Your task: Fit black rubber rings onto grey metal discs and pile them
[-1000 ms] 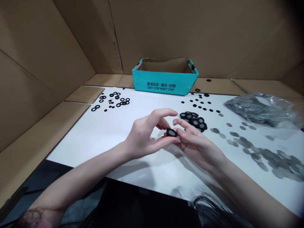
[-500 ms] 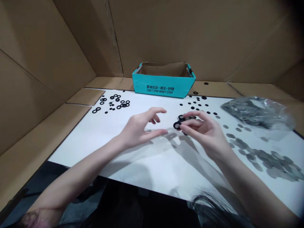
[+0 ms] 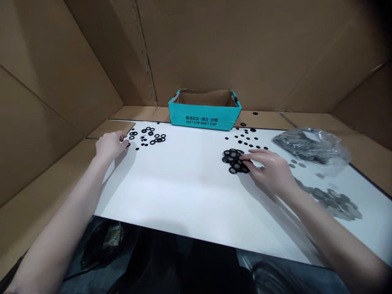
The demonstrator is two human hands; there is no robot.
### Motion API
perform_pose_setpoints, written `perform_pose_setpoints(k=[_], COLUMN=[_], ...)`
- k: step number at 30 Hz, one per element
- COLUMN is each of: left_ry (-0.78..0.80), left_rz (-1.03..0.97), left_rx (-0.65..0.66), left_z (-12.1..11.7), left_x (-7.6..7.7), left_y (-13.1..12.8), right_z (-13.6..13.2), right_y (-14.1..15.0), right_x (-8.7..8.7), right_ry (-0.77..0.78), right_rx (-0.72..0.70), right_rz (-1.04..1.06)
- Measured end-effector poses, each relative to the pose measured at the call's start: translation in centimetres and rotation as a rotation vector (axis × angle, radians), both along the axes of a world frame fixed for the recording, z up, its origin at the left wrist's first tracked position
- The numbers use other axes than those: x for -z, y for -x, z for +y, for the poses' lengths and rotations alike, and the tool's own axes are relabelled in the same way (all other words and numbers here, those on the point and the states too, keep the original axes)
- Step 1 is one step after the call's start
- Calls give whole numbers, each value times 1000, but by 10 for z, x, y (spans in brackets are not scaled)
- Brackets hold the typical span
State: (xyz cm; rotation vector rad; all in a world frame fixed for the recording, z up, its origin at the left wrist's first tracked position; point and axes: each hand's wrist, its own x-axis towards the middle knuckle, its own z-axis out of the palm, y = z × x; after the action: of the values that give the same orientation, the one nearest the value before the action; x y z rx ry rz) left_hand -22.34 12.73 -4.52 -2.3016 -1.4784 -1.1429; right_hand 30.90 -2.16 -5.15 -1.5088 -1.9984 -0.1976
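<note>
My left hand (image 3: 112, 144) is at the far left of the white table, fingertips pinched down at a black ring (image 3: 128, 144), mostly covered by the fingers. Close by, to its right, lies a loose group of black rings (image 3: 150, 133) with a few small black discs. My right hand (image 3: 269, 168) rests at the right side of a heap of black rings with grey centres (image 3: 233, 154). Its thumb and fingers are apart, the tips touching the heap; whether a piece sits under them is hidden.
A turquoise open box (image 3: 202, 116) stands at the back edge. Small black discs (image 3: 246, 143) lie scattered behind the heap. At right are a clear plastic bag of grey discs (image 3: 309, 145) and a spread of loose grey discs (image 3: 332, 202). Cardboard walls (image 3: 214, 49) surround the table.
My left hand has swung from mid-table out to the rings at far left. My right hand has lowered the grey-centred ring it held to the heap, and its fingers have parted.
</note>
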Motion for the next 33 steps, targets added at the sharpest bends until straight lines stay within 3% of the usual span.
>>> perform_pose_setpoints(k=[5,8,13,18,23,33], left_ry=[1,81,275,412,444,329], left_rz=[-4,-9,-1,69,88,12], left_rx=[42,-51,-334,-466,-450,-209], left_z=[6,5,-12,-41,-52,-50], left_x=[20,21,-3,-39,-54,-53], left_y=[12,8,-16,-58,-87,-123], right_z=[-20,-37,-52,-41,-24,-11], right_y=[-27,-53,-80,-68,-51,-46], right_x=[-22,-27,-11,8,12,16], right_ry=[61,109,246,265,276,269], right_rx=[107,205,368,325,286,299], right_rz=[51,43,75,142,222,360])
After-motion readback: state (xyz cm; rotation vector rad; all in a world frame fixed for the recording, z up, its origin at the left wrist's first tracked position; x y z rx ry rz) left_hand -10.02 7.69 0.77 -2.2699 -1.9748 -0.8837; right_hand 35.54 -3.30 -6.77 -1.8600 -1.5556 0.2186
